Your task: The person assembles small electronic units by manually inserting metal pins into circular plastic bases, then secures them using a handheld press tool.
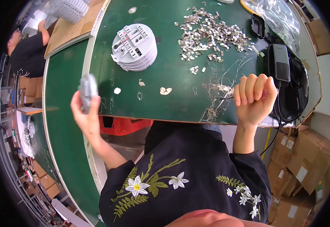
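My left hand (85, 119) is closed on a grey plastic disc-shaped part (88, 90), held on edge near the left edge of the green table; motion blurs its details. My right hand (255, 100) is curled into a fist above the table's near right side. From that fist a thin dark pointed tool (227, 98) sticks out to the left, most of it hidden by the fingers. A stack of similar grey round parts (138, 49) stands farther back, its top one showing slots and a little red. Small flat metal pieces (210, 34) lie heaped at the far right of it.
A black bag (295, 90) with a grey power bank (280, 62) and cable lies on the right, below clear plastic wrap (278, 19). Scraps (165, 90) dot the green tabletop (180, 108). Cardboard boxes (301, 159) fill the lower right. Another person (28, 53) works at far left.
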The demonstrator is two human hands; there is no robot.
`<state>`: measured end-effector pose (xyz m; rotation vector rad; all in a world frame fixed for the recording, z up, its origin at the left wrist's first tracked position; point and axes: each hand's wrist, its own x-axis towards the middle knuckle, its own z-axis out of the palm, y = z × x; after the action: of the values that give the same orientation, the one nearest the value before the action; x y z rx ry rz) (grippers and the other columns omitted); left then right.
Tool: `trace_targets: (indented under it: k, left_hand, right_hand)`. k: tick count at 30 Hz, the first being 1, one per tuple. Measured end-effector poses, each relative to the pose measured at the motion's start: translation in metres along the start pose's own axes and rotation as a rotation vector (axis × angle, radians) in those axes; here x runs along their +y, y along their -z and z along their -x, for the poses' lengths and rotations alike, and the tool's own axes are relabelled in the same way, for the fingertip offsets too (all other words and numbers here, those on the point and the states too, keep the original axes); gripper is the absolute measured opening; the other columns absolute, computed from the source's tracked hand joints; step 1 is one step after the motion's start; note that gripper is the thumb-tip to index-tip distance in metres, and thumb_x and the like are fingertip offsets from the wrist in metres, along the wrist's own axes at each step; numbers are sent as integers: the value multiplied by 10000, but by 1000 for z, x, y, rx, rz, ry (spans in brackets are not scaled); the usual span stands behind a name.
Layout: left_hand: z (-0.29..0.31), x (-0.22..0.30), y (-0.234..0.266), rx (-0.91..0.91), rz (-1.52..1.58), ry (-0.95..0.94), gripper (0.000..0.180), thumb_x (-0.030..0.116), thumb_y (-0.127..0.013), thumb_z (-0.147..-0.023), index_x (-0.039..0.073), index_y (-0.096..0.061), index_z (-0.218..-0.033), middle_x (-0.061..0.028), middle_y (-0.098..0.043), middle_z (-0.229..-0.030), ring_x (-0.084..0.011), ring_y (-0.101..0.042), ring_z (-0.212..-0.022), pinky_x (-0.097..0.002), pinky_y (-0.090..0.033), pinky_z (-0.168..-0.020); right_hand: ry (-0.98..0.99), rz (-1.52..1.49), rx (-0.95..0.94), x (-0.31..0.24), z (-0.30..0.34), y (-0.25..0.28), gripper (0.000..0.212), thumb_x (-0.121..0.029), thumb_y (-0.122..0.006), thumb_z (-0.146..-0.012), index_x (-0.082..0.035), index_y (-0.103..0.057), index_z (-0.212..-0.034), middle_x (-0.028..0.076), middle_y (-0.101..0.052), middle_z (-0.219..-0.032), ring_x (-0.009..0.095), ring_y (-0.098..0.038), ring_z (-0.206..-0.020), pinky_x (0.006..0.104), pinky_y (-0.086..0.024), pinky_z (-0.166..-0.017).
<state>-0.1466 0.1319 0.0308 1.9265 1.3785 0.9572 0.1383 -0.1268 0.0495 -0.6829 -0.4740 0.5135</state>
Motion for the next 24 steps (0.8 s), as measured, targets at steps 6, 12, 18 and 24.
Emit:
trace_targets:
  k: [6, 12, 18, 24]
  left_hand:
    - [-56, -36, 24, 210, -855, 276, 720, 453, -774, -837, -7, -551, -1344, -211, -582, -1342, -368, -543, -1235, -470, -423, -1050]
    - [-53, 43, -46, -199, -45, -428, 778, 368, -878, -732, 18, -543, -1341, -202, -522, -1410, -332, -517, -1292, -407, -403, -1094]
    - [-69, 94, -91, -446, -249, -572, 913, 305, -924, -645, 24, -499, -1403, -212, -474, -1431, -335, -515, -1289, -414, -424, -1084]
    - [-59, 94, -87, -424, -103, -576, 968, 311, -918, -637, 33, -453, -1440, -210, -457, -1419, -351, -512, -1262, -435, -439, -1066]
  right_hand:
    - [-120, 45, -49, 2, -5, -5, 418, -229, -410, -1038, -79, -487, -656, 23, -422, -572, 116, -362, -455, 247, -353, -401]
    - [-142, 1319, -306, 12, -13, -1, 134, -84, -548, -941, -14, -646, -881, 52, -538, -685, 161, -493, -538, 266, -410, -498]
    - [55, 1600, -462, 33, -32, 20, 169, 4, -621, -847, -27, -689, -999, 49, -614, -815, 187, -548, -630, 277, -440, -585]
    - [-40, 1520, -479, 28, -27, 14, 184, 21, -633, -819, -26, -700, -985, 39, -632, -856, 155, -553, -658, 264, -436, -599]
